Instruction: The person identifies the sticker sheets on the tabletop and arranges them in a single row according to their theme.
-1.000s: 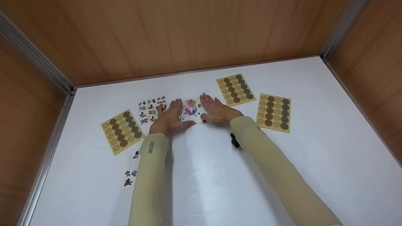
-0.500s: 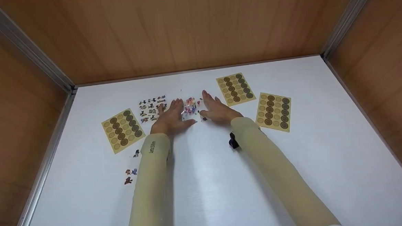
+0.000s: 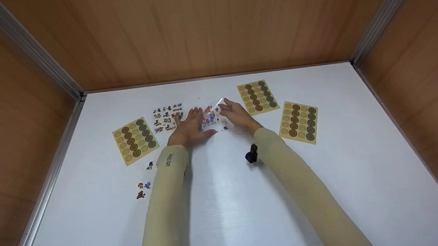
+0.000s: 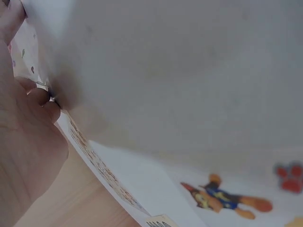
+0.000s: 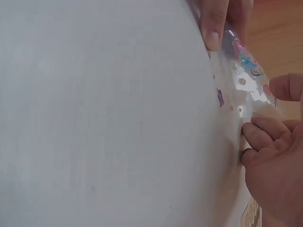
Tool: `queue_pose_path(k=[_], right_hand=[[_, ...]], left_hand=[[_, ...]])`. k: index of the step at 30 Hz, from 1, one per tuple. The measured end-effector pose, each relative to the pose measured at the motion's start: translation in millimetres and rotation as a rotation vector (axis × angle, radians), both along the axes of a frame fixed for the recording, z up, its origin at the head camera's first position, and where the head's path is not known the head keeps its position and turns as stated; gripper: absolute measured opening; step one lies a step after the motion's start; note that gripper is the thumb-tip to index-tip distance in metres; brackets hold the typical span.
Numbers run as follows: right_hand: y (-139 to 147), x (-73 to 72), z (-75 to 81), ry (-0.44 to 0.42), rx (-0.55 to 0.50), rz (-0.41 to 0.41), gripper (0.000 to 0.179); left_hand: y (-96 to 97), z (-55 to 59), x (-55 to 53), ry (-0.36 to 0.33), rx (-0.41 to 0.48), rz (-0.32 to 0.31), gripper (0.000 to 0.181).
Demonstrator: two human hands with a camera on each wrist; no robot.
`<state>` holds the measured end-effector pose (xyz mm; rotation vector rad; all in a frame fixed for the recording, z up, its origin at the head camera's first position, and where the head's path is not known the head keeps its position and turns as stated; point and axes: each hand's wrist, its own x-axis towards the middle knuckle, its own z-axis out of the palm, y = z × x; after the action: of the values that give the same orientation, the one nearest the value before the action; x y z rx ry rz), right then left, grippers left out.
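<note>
A clear sticker sheet (image 3: 210, 118) with small colourful figures lies between the two hands. My left hand (image 3: 190, 129) rests flat with fingers extended along the sheet's left side, thumb stretched over its near edge. At the sheet's far right corner, my right hand (image 3: 237, 115) pinches the film and has it bent up, glare showing on it. In the right wrist view the thumb sits over the shiny sheet (image 5: 244, 80) and the fingers are curled under it. Beside the left hand is another clear sheet of cartoon dog stickers (image 3: 162, 121), partly covered by that hand.
A tan sheet of round stickers (image 3: 136, 141) lies at left. Two similar tan sheets, one farther back (image 3: 258, 97) and one at right (image 3: 299, 122), lie right of the hands. Several loose dog stickers (image 3: 141, 194) are near the left forearm. Wooden panels (image 3: 214, 33) enclose the white table.
My right hand has gone from lying flat beside the sheet to curling its fingers and pinching the corner, which is now raised. The left hand has stayed nearly in place.
</note>
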<state>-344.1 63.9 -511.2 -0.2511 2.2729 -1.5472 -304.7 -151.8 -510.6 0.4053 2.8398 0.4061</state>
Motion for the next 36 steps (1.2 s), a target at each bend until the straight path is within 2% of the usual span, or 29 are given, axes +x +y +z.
queue_pose_path(k=[3, 7, 11, 20, 25, 36], right_hand=[[-2.2, -1.5, 2.9, -0.055, -0.163, -0.071, 0.061], [-3.7, -0.1, 9.5, -0.2, -0.339, -0.171, 0.051], [-3.0, 2.2, 14.9, -0.32, -0.418, -0.22, 0.046], [2.8, 4.4, 20.8, -0.319, -0.416, -0.175, 0.043], [3.2, 3.5, 21.1, -0.327, -0.404, -0.176, 0.043], [2.8, 3.5, 19.4, -0.307, -0.37, -0.153, 0.038]], left_hand=[[2.0, -0.7, 0.5, 0.012, -0.008, 0.007, 0.101], [5.0, -2.1, 2.0, 0.037, -0.022, 0.0, 0.102], [6.7, -3.7, 4.3, 0.056, -0.036, -0.009, 0.104], [7.7, -5.0, 7.0, 0.092, 0.009, -0.008, 0.11], [8.1, -4.9, 8.2, 0.086, 0.013, 0.0, 0.112], [7.2, -8.6, 9.9, 0.053, 0.085, 0.056, 0.121]])
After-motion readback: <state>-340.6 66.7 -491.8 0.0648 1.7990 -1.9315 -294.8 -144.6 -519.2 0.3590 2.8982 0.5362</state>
